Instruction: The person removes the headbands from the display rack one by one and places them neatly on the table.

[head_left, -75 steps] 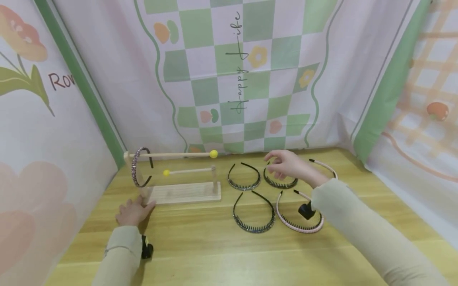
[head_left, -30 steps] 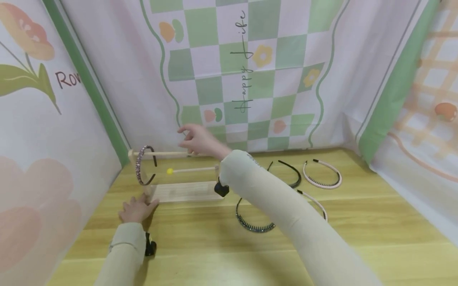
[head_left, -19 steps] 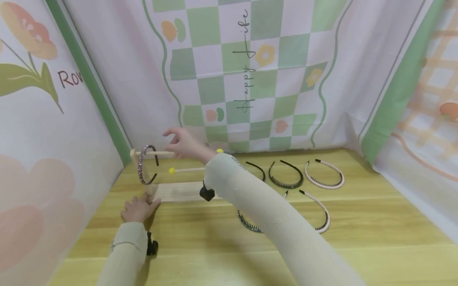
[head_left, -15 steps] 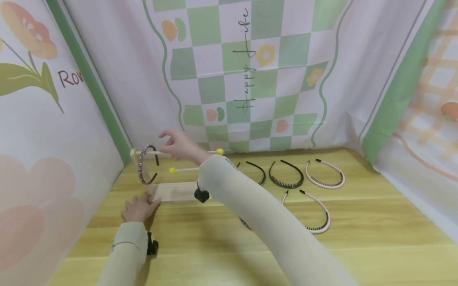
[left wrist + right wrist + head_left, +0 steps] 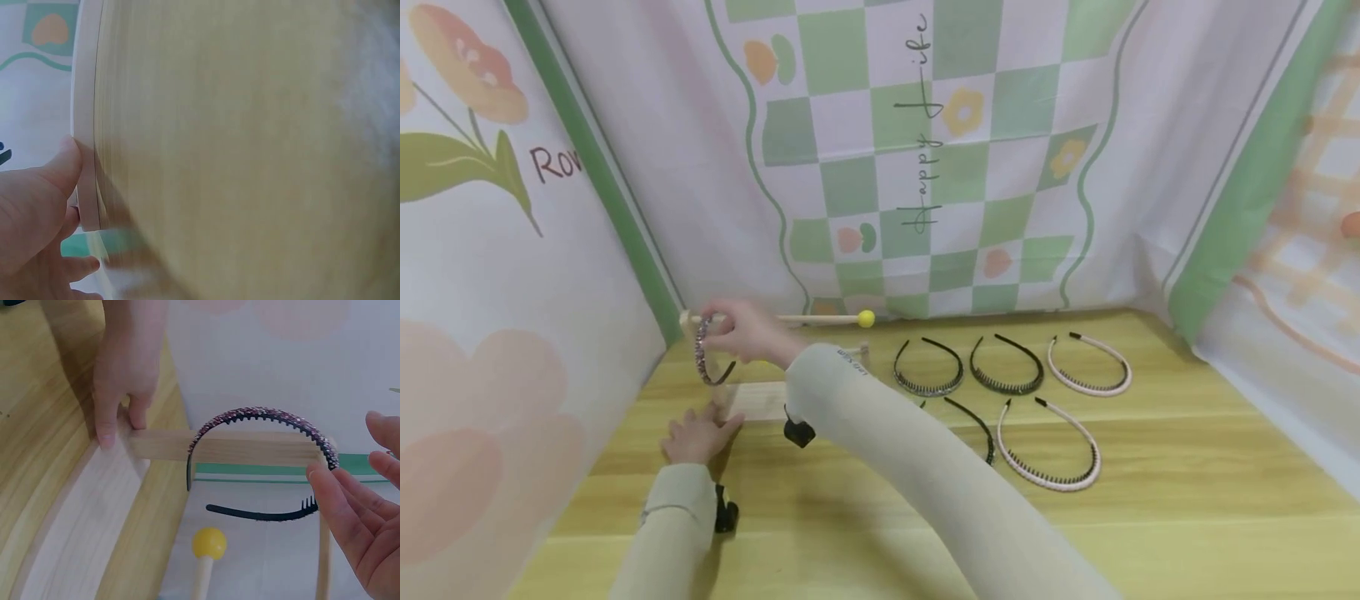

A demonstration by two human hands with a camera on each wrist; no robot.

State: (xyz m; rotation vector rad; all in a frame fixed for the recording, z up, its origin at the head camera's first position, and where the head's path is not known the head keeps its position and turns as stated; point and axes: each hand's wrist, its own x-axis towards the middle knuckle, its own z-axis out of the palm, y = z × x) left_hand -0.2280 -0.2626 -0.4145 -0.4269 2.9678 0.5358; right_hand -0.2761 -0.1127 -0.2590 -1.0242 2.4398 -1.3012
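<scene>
A wooden headband stand (image 5: 756,402) stands at the table's left, with a yellow ball (image 5: 866,318) on its upper rod's tip. Over that rod hangs a glittery pink-and-black toothed headband (image 5: 262,415), near the rod's inner end. My right hand (image 5: 748,331) pinches the headband's glittery arc between thumb and fingers, as the right wrist view shows. Low at the stand's left end, my left hand (image 5: 700,437) holds the base, the thumb along its edge and fingers around the end. A lower rod's yellow ball (image 5: 209,543) shows in the right wrist view.
To the right, several headbands lie on the wooden table: dark ones (image 5: 928,390), one partly behind the right sleeve (image 5: 880,433), and two pink ones (image 5: 1048,482). Patterned curtains (image 5: 962,183) close off the back and sides.
From above the dark headbands on the right, my right hand has moved left along the upper rod to the hanging headband and taken hold of it. My left hand stays at the base.
</scene>
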